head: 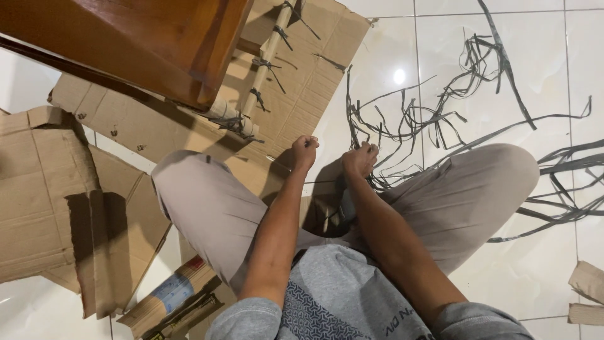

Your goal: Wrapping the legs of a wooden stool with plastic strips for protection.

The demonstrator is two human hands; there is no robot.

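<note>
Fists [304, 151] [360, 158] on flat grey strips [409, 123]

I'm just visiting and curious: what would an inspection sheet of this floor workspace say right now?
Surface: glossy white tiled floor, partly covered by flattened cardboard.
Job's things: dark plastic strips in a tangle by the hands; a cardboard tube tied round with the same strips.
Clutter: cardboard scraps at the right edge.
Grippers: left hand and right hand, both fisted, apparently pinching a strip.
Cables: nothing seen.
Surroundings: brown wooden furniture above the cardboard; the person's bent knees.
</note>
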